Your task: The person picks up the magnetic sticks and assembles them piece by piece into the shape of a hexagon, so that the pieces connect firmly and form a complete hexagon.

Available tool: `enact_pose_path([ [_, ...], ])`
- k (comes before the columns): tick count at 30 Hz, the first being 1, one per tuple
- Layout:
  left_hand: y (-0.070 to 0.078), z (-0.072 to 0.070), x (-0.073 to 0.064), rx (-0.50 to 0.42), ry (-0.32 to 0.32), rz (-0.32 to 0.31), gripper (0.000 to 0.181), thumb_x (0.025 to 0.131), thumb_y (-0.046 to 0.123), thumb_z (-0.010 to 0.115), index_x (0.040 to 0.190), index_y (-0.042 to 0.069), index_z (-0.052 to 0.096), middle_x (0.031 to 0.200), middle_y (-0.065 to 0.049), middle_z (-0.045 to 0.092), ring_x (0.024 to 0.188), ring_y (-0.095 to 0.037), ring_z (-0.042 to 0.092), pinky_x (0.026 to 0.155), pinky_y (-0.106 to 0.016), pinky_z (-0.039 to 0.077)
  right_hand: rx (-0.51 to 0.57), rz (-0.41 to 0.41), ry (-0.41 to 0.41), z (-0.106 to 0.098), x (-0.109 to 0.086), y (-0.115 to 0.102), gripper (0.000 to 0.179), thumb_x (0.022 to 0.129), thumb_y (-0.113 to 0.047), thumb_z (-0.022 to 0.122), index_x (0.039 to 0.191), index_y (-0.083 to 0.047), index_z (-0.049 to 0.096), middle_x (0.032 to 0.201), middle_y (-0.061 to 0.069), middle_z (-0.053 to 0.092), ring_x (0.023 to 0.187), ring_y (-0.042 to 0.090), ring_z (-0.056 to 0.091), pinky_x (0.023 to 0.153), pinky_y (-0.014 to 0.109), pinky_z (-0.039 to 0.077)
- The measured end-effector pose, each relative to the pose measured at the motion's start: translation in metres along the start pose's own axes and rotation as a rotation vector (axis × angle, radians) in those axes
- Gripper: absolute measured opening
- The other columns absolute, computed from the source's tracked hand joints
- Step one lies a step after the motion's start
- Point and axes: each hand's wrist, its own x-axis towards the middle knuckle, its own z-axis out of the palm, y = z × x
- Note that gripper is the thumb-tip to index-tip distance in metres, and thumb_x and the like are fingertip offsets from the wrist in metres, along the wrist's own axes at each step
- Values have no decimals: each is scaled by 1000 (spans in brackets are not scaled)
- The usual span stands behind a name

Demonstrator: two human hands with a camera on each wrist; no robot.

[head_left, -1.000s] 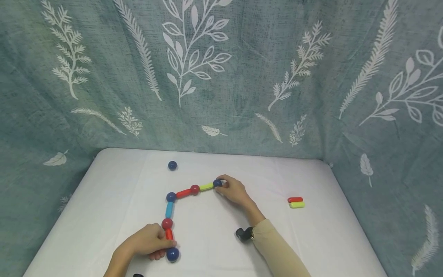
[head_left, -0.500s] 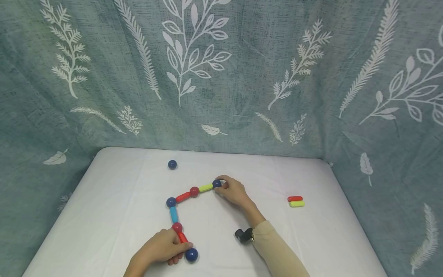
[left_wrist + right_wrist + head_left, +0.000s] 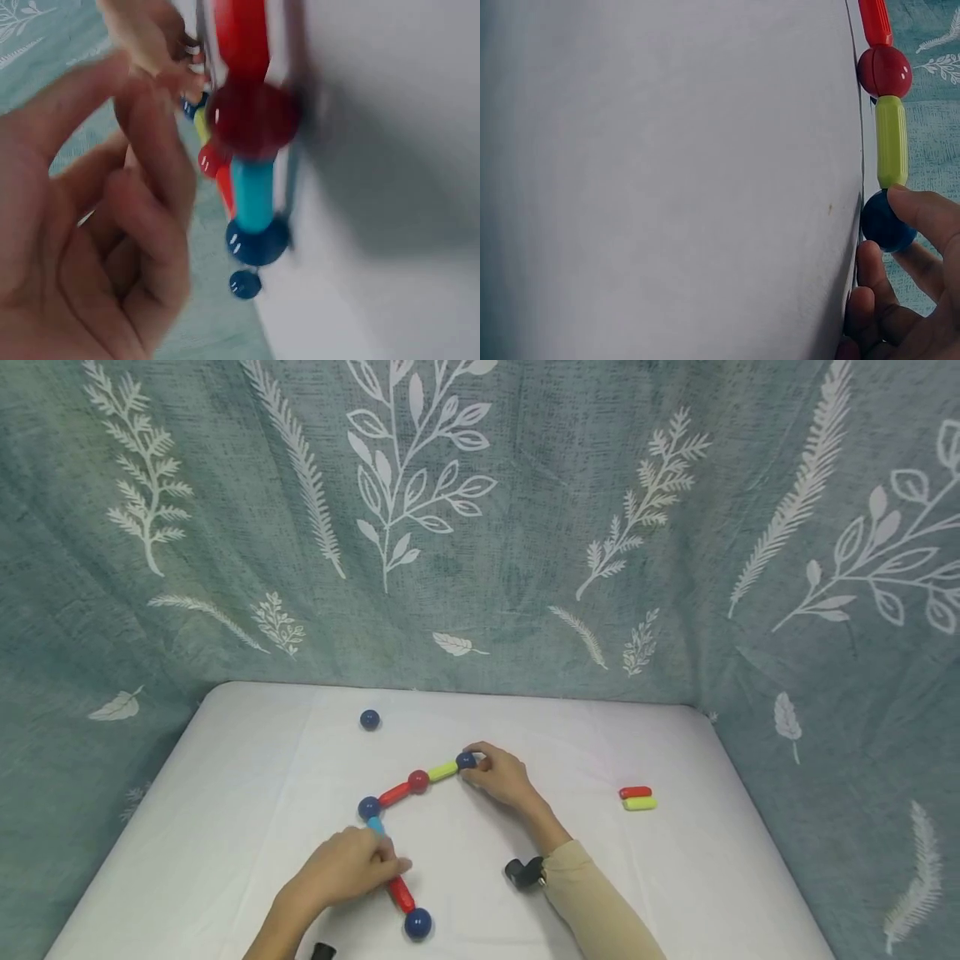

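A bent chain of balls and short rods lies on the white table. It runs from the near blue ball [image 3: 417, 924] through a red rod [image 3: 401, 894], a dark red ball [image 3: 253, 118] and a cyan rod [image 3: 253, 193] to a corner blue ball [image 3: 369, 808]. From there a second red rod [image 3: 394, 794], red ball [image 3: 418, 781] and yellow-green rod [image 3: 891, 141] lead to the end blue ball [image 3: 887, 223], which my right hand [image 3: 504, 774] pinches. My left hand [image 3: 347, 866], fingers loosely bent and holding nothing, is above the chain, hiding the dark red ball in the head view.
A loose blue ball [image 3: 370, 720] sits toward the back of the table [image 3: 225, 793]. On the right lie a loose red rod [image 3: 635, 792] and a yellow-green rod [image 3: 640, 804], side by side. A patterned green curtain [image 3: 525, 527] hangs behind the table.
The near leg of the chain swung to the right with my left hand. That hand then let go of the red rod and moved up and away. My right hand stays on the end blue ball.
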Motion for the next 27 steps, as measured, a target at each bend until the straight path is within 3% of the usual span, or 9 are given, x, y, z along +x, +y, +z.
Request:
enact_pose_path([
  [3,2,-17,20,64,173,7,14,89,30,77,93,17,73,70,9,59,61,-10,54,56,-28,45,1,-2,-2,2,1,1,43,90,-32,75,130,-20,64,84,-4,63,67,14,57,60,30,47],
  [5,1,-26,35,97,245,12,25,87,26,80,109,17,71,87,4,64,76,-14,61,65,-32,51,3,-2,-2,2,0,0,43,90,-32,75,130,-20,65,85,-3,63,68,14,57,60,30,47],
  [7,-1,-31,50,124,267,28,39,86,25,81,123,18,68,104,-2,65,92,-20,64,75,-39,55,-1,6,-1,3,0,0,43,90,-33,75,130,-20,65,85,-4,63,68,14,57,60,30,47],
  [11,-7,-32,76,152,188,65,55,86,24,81,137,20,60,125,-11,61,112,-30,61,88,-51,53,-5,10,1,3,-1,-2,44,89,-34,76,129,-21,65,84,-4,62,68,15,57,59,31,46],
  [16,-12,-23,97,173,81,63,59,87,21,79,141,22,57,121,-8,62,108,-26,62,88,-49,53,-5,6,-1,0,-3,-3,44,89,-34,76,129,-21,65,83,-5,62,67,15,57,59,31,45],
  [21,-12,-19,103,178,76,51,51,87,12,77,135,20,61,113,-5,65,105,-26,63,87,-47,53,1,4,-9,-2,-5,-2,44,89,-34,75,129,-20,65,83,-4,61,67,15,56,59,31,46],
  [27,-14,-22,100,170,86,14,43,88,11,75,129,17,65,112,-8,67,107,-30,63,89,-50,51,23,-13,-40,0,-11,-7,44,89,-31,76,128,-15,64,85,-1,60,69,16,55,59,31,47],
])
